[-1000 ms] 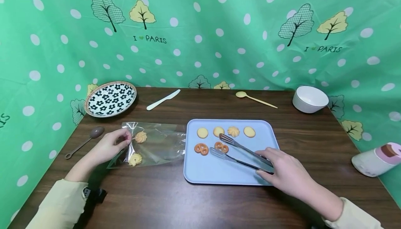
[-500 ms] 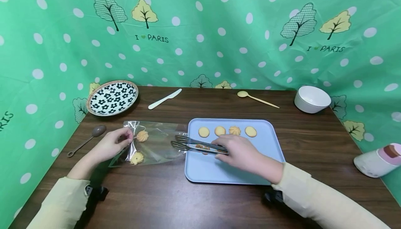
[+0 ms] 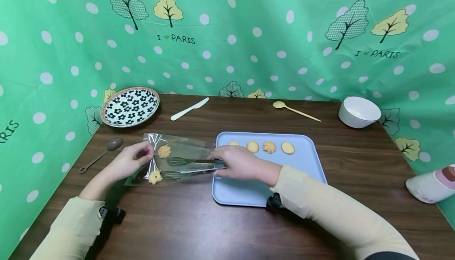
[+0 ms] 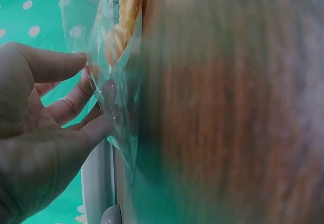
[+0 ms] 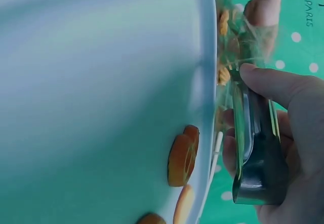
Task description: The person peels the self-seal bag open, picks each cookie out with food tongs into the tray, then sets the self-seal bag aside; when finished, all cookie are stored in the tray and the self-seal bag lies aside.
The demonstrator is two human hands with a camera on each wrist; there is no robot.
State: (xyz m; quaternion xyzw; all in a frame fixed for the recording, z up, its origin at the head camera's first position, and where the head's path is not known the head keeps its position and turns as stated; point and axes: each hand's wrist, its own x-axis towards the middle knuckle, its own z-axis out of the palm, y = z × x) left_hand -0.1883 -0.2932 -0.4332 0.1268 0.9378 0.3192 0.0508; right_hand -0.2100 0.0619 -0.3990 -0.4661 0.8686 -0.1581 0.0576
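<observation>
My left hand (image 3: 133,159) pinches the left end of a clear plastic bag (image 3: 188,143) lying on the table. Inside it are a swirled cookie (image 3: 164,151) and a ring-shaped cookie (image 3: 155,177). Dark tongs (image 5: 260,178) are gripped in my right hand (image 3: 245,163), at the bag's right end. Their two slotted tips stand apart and appear to be within the bag, near the cookies, with nothing visible between them. A blue tray (image 3: 249,198) sits under my right forearm, bearing a row of cookies. In the right wrist view, a pretzel (image 5: 179,158) lies on it, hidden from the head view.
Along the back are a flower-patterned plate (image 3: 130,107), a white knife (image 3: 189,109), a yellow spoon (image 3: 295,111) and a white bowl (image 3: 359,112). A brown spoon (image 3: 114,144) lies left of the bag. A pink-topped bottle (image 3: 430,185) lies at the far right.
My right hand has carried the tongs leftward from over the pretzels on the tray into the bag, where their tips spread apart. My left hand keeps pinching the bag's end.
</observation>
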